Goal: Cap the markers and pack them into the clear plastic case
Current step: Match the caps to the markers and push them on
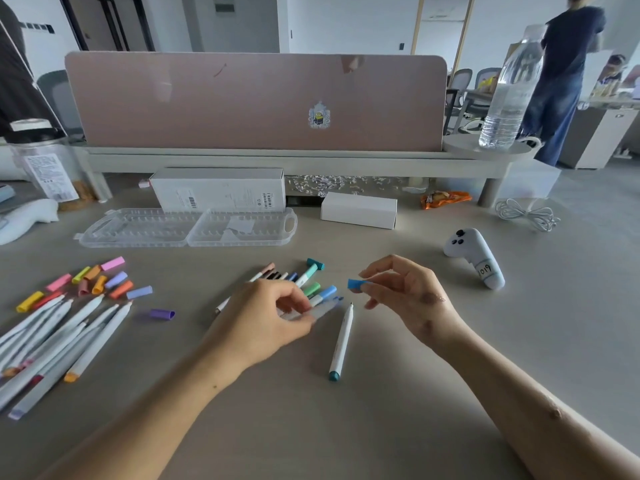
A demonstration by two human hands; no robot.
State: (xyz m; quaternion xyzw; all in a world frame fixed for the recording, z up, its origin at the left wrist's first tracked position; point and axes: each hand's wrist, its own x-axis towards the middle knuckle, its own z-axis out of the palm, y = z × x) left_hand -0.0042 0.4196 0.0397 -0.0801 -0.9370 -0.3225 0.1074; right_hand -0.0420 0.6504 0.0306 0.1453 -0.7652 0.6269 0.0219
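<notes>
Head view only. Left hand (266,317) has its fingers curled round a slim white marker (320,307); the barrel is motion-blurred and its bare blue tip points right. Right hand (405,289) pinches a small blue cap (355,284) between thumb and fingertips, the other fingers loosely bent. Cap and tip are near each other but apart, not mated. Clear plastic case (187,227) lies open and flat at the far side of the table (346,427): two hinged translucent halves with ribbed slot rows and rounded corners, no markers seated in it. Capped markers (304,276) sit in a loose bunch just beyond the left hand, with glossy pastel caps on white barrels. One uncapped marker (341,341) lies alone between the hands, teal end nearest the camera. A teal cap (315,263) lies by the bunch. At far left a fan of uncapped markers (59,337) overlaps, with loose caps (100,277) in pink, yellow, orange and lilac beyond it and a purple cap (162,314) off on its own. Table surface is matte beige. A white moulded controller (474,256) lies right of the right hand, and two white cardboard boxes (218,188) sit behind the case. A ribbed clear water bottle (509,95) stands on the raised shelf beside a pink fabric divider (256,102).
</notes>
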